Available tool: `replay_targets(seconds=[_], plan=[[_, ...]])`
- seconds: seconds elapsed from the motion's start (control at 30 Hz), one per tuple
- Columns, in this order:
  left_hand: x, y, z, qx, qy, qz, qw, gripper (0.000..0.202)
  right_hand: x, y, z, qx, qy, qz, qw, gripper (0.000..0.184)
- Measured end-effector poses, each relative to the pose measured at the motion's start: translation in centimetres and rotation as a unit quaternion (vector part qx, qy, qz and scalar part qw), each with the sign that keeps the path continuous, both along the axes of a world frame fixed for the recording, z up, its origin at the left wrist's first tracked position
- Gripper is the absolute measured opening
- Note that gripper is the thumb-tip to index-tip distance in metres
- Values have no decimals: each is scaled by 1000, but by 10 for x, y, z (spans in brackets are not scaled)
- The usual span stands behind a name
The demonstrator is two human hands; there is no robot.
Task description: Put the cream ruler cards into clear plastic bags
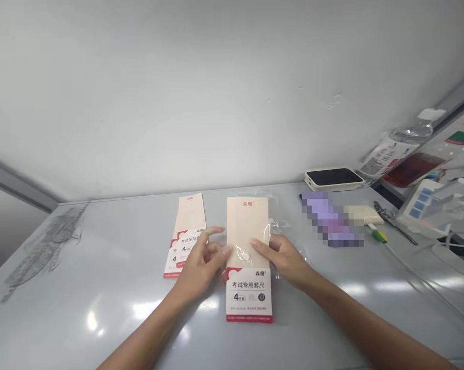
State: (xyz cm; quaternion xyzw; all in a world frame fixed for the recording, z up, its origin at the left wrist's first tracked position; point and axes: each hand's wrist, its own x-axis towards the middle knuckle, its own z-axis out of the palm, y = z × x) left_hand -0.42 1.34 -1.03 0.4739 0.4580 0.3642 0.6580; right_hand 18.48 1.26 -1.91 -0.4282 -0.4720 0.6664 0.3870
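A pale pink packaging card (242,226) with a white printed label and red bottom strip lies upright in front of me, over or in a clear plastic bag (280,223). My right hand (286,259) grips its right edge, thumb on the front and fingers behind. At the left edge, my left hand (201,262) has its thumb on the card, its index finger is raised, and the other fingers are curled and partly hidden. Left of it lie overlapping similar cards (191,210), partly covered by the left hand.
Crumpled clear plastic bags (47,246) lie on the grey table (112,267) at far left. Toward the right are a phone (334,177), a blurred purple item (328,218), a white charger (361,215) with cable, scissors (394,221) and a plastic bottle (402,141). A white wall (201,103) stands behind.
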Motion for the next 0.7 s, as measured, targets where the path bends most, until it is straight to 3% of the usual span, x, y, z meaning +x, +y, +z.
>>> replay_targets(seconds=[0.13,0.27,0.43,0.53,0.7], plan=[[-5,4,1,-18,2,-87,996,25,2,-1,1,-4,8,9,1000,35],[-6,4,-6,-17,34,-91,995,27,0,-3,0,-1,-2,28,1000,34],[-2,2,-7,5,94,-48,994,32,-5,-8,0,-4,-49,37,998,30],[2,-1,-5,45,130,21,990,34,-7,-9,1,10,-61,33,998,28],[5,-4,-2,51,75,126,988,32,-8,-8,-1,10,-21,58,998,30]])
